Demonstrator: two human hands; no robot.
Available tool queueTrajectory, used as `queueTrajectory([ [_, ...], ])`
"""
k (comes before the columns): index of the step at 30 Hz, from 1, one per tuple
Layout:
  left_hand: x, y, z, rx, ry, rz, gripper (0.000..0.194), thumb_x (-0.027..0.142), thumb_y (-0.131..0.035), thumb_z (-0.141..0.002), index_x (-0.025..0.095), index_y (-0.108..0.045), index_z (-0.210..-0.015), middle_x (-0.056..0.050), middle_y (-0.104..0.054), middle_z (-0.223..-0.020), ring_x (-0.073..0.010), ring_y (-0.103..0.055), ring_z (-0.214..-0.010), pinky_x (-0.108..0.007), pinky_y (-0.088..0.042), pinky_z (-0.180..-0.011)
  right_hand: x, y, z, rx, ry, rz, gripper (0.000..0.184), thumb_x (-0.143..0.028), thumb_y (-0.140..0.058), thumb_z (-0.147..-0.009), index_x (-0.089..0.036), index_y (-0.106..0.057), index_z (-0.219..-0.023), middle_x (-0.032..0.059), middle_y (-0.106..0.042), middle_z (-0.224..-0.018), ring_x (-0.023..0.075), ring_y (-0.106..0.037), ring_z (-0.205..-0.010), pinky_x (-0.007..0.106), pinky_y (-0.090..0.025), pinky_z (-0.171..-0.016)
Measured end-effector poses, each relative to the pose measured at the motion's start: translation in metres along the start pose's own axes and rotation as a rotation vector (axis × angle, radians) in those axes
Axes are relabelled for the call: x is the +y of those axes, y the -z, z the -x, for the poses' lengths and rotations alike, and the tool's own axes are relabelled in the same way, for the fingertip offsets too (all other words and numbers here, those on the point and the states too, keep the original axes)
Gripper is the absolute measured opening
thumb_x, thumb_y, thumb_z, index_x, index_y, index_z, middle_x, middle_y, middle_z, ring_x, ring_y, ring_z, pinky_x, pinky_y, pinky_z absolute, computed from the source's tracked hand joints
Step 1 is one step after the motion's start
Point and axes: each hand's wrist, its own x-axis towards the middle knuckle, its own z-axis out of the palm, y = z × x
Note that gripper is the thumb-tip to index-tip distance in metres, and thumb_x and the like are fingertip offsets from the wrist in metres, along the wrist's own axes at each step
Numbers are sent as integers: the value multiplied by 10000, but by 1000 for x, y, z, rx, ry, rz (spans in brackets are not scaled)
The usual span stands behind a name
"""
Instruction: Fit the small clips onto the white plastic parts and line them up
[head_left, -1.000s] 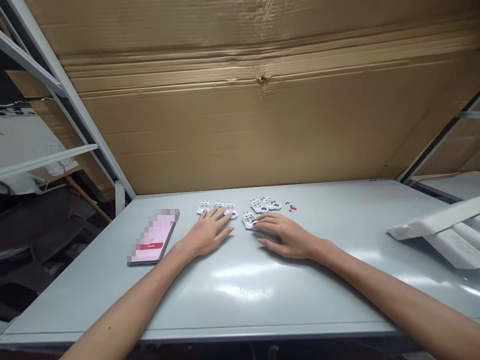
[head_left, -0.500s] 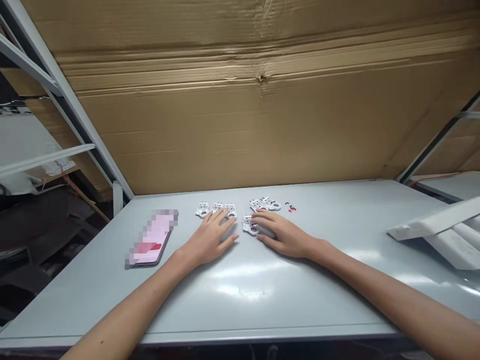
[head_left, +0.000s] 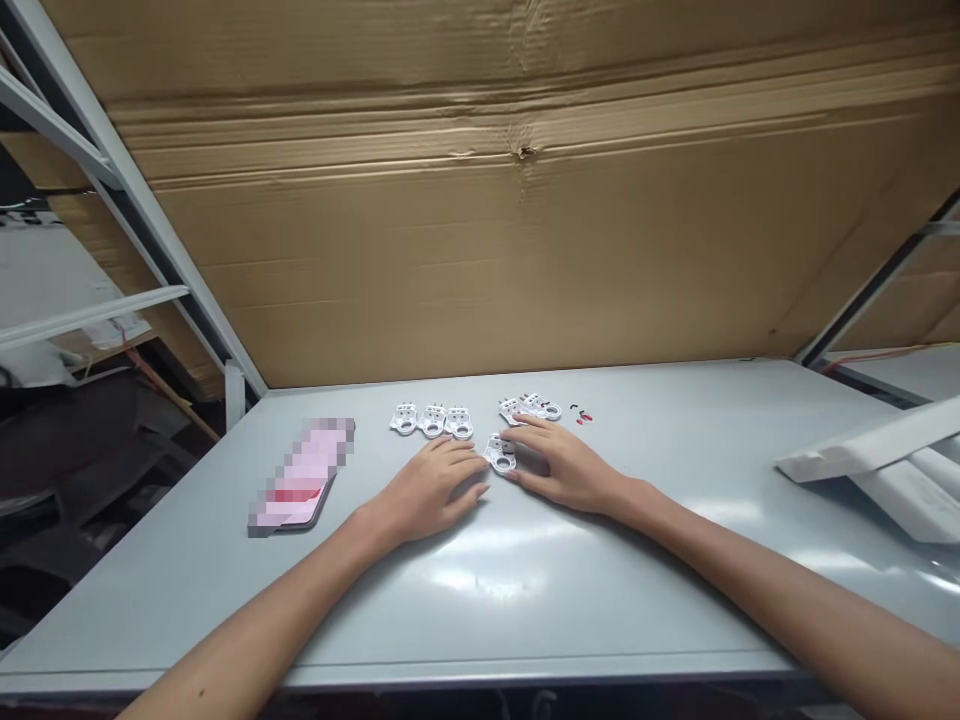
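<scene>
A small white plastic part (head_left: 500,456) with a round hole lies flat on the grey table, between my two hands. My right hand (head_left: 566,467) rests against its right side, thumb at the near edge and index finger at the far edge. My left hand (head_left: 431,487) is palm down just left of this part, fingers stretched and loosely apart, holding nothing. Beyond my left fingertips stand three similar white parts with pins (head_left: 433,420) in a row. Past my right fingers lie more white parts (head_left: 531,407), overlapping and partly hidden.
Tiny red and black pieces (head_left: 582,415) are scattered right of the far parts. A phone (head_left: 304,480) with a blurred screen lies at the left. White foam-like pieces (head_left: 885,460) sit at the right edge. A cardboard wall (head_left: 480,270) closes off the table's back.
My left hand has slid nearer and to the right, off the row of three parts, which now show fully. The part at my right hand has turned slightly.
</scene>
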Motion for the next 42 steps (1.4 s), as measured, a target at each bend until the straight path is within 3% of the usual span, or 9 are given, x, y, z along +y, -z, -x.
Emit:
queueTrajectory([
  [3,-3,-2,1,35,37,-21,240,284,-499,-976,186,-610,-1165,-93,-677,-1162,-263,-577,-1168,-446,-413,-1057,-1,5,2,-42,64,-40,381,-383,-563,-928,-223,-607,-1271,111,-681,-1233,334,-499,-1303,526,-416,-1067],
  [9,-6,-7,4,52,84,-57,560,504,-637,-889,165,-531,-1322,-159,-535,-1390,-343,-453,-1324,-511,-387,-1091,-7,10,8,-133,142,-173,433,-340,-568,-933,-250,-543,-1356,92,-631,-1327,309,-422,-1376,518,-428,-1059],
  [13,-3,-7,4,45,44,-13,451,467,-633,-907,204,-583,-1270,-131,-573,-1349,-329,-471,-1310,-500,-414,-1072,-9,6,7,-59,149,-199,289,-265,-541,-947,-235,-631,-1220,115,-652,-1278,273,-539,-1272,509,-419,-1072],
  [17,-1,-8,0,78,30,37,383,446,-635,-914,201,-619,-1208,-114,-628,-1266,-315,-501,-1275,-496,-419,-1066,-8,3,5,11,154,-199,174,-263,-562,-936,-213,-706,-1019,142,-659,-1207,264,-614,-1144,467,-488,-987],
  [22,0,-8,-2,87,10,86,330,409,-671,-898,202,-630,-1151,-85,-660,-1192,-278,-545,-1208,-458,-418,-1067,-9,2,5,30,159,-237,150,-251,-564,-938,-228,-711,-954,117,-663,-1128,234,-643,-1022,414,-537,-862],
  [26,1,-8,-3,83,19,79,321,417,-676,-891,197,-631,-1121,-78,-677,-1144,-272,-576,-1155,-443,-435,-1037,-16,5,3,37,147,-271,193,-219,-513,-949,-215,-706,-950,119,-682,-1092,235,-645,-998,410,-531,-850],
  [28,2,-7,-2,82,27,69,318,418,-670,-894,196,-631,-1118,-78,-680,-1143,-272,-583,-1148,-442,-439,-1028,-19,8,2,72,68,-356,198,-239,-508,-953,-219,-704,-973,103,-711,-1046,236,-654,-979,422,-523,-868],
  [35,2,-4,-1,55,44,57,297,394,-677,-890,187,-625,-1096,-77,-679,-1149,-271,-573,-1154,-428,-455,-998,-15,20,-1,268,-452,-868,251,-443,-663,-857,-218,-741,-937,64,-739,-923,238,-668,-926,407,-512,-874],
  [42,0,-2,0,54,17,51,295,386,-669,-896,177,-623,-1099,-93,-673,-1149,-273,-569,-1149,-436,-450,-1009,-11,25,0,191,-704,-1442,185,-393,-732,-824,-212,-706,-849,40,-709,-927,185,-652,-976,343,-483,-996],
])
